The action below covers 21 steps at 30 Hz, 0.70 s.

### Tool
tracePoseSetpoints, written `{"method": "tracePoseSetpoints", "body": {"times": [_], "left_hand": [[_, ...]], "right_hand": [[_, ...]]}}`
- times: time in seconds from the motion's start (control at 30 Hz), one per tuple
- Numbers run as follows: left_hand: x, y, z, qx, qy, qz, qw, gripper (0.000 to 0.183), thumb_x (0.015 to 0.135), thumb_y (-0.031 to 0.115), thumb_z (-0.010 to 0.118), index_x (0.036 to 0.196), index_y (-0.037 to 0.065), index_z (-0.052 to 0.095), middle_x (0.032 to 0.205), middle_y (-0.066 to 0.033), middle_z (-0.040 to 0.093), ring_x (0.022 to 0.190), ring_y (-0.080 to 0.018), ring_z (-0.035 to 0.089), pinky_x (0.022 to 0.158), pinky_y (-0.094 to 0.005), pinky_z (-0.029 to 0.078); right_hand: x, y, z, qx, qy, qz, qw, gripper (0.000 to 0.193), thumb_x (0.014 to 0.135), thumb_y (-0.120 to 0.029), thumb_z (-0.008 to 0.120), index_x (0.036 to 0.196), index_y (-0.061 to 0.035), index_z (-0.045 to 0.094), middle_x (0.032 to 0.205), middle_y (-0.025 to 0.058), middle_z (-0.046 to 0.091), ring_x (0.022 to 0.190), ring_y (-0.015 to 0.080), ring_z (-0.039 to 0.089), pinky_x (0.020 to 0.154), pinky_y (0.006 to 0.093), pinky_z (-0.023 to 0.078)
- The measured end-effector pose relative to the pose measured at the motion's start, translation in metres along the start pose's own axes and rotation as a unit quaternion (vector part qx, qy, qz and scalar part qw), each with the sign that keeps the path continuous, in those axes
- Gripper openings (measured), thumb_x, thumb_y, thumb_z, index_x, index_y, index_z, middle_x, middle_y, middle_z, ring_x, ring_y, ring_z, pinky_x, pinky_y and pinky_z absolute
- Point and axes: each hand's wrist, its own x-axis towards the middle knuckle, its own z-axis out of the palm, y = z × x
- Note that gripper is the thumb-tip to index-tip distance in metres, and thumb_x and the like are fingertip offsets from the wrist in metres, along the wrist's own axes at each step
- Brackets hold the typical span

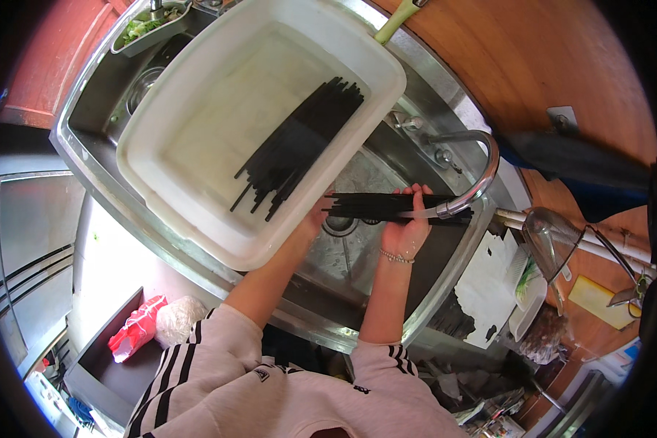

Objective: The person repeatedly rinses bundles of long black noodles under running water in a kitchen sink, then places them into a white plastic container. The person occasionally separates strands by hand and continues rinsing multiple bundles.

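A bundle of thin black chopsticks (365,206) lies level across both hands, over the right-hand sink basin (350,255). My right hand (405,235) is closed round the bundle toward its right end, with fingers curled up over the sticks. At the left end, my left hand (316,217) grips the same bundle, its fingers partly hidden by the tub's rim. The curved tap (495,164) has its spout above the sticks, next to my right hand. More black chopsticks (299,146) lie side by side in a large white tub (190,233) holding cloudy liquid.
The tub rests across the steel sink, covering part of both basins. A strainer with greens (144,29) sits at the far left corner. Right of the sink are a torn white sheet (485,292), a wire-mesh ladle (551,233) and a yellow sponge cloth (598,301).
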Motion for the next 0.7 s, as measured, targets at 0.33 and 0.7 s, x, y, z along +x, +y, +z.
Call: {"method": "tracePoseSetpoints", "body": {"times": [0.33,0.7], "left_hand": [[-0.034,0.009,0.042,0.153,-0.248,-0.134,0.947,0.021,0.087,0.024,0.064,0.096,0.007,0.056,0.089,-0.0052,0.058,0.086,-0.0163,0.057,0.073,-0.0286,0.047],[-0.068,0.005,0.033,0.633,-0.222,0.226,0.706,0.026,0.075,0.019,0.069,0.087,0.002,0.053,0.062,-0.0134,0.059,0.055,-0.025,0.062,0.052,-0.0368,0.048]], "right_hand": [[0.015,0.009,-0.016,-0.038,-0.161,0.118,0.979,0.034,0.095,-0.029,0.051,0.069,-0.0111,0.041,0.056,-0.0011,0.034,0.05,0.0114,0.034,0.062,0.0302,0.037],[0.006,0.017,-0.028,-0.054,-0.114,0.257,0.958,0.021,0.091,-0.025,0.058,0.088,-0.0042,0.056,0.08,0.0055,0.054,0.077,0.0178,0.055,0.075,0.0358,0.048]]}}
